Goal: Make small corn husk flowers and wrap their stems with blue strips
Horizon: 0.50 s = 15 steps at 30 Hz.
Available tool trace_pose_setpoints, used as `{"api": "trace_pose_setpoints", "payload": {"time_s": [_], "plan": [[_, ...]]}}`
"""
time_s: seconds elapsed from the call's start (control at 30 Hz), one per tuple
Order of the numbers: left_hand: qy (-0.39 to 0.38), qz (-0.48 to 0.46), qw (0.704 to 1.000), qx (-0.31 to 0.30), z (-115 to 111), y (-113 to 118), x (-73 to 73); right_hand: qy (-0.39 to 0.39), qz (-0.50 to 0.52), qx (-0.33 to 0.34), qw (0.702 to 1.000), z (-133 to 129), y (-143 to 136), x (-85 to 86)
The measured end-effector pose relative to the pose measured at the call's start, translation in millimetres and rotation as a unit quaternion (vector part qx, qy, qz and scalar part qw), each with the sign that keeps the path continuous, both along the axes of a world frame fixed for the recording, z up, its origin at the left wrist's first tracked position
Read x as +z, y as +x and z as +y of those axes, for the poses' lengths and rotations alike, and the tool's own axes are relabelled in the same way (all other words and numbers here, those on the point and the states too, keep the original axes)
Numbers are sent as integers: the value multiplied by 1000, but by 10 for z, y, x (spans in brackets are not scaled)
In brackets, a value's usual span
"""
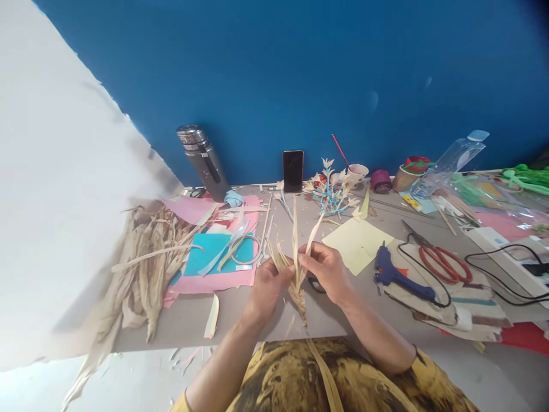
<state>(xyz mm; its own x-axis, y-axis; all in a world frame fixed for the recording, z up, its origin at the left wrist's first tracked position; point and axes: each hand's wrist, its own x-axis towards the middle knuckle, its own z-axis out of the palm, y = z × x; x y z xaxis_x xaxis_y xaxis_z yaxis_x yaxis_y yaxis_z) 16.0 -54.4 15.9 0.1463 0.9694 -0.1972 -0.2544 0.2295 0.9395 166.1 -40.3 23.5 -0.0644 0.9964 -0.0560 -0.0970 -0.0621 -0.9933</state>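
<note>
Both hands meet over the near edge of the table around a braid of pale dried husk strips [297,294]. My left hand [271,284] is closed, its thumb pressing the strips where they fan out. Between finger and thumb, my right hand [328,269] pinches the strips on the right side. Several loose strip ends [295,229] stick up and away from the hands. Below, the plaited part narrows, and a long tail [323,372] hangs over the yellow and black clothing on my lap.
Dried husks [146,274] lie heaped at left, by pink and blue sheets [195,254]. A flask [205,163], a phone [293,171] and husk flowers [328,189] stand at the back. On the right are a blue glue gun [401,277], red-handled scissors [444,263], a bottle [450,163] and a power strip [506,263].
</note>
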Motion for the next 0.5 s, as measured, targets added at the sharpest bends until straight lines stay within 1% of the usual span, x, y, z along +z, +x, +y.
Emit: {"api": "trace_pose_setpoints", "payload": {"time_s": [0.13,0.2,0.27,0.33,0.5], "plan": [[5,-18,1000,-4,-24,13,3,31,-87,-18,996,-22,-13,28],[4,-12,1000,5,-20,8,10,36,-101,-25,994,-39,-25,29],[-10,-16,1000,4,-10,-9,18,33,-88,-23,995,-51,-30,20],[-27,-32,999,-12,-3,-31,21,18,-56,-19,998,-52,-27,14],[-31,-21,999,-28,-8,-66,-3,-32,37,29,998,-7,-17,54]]}}
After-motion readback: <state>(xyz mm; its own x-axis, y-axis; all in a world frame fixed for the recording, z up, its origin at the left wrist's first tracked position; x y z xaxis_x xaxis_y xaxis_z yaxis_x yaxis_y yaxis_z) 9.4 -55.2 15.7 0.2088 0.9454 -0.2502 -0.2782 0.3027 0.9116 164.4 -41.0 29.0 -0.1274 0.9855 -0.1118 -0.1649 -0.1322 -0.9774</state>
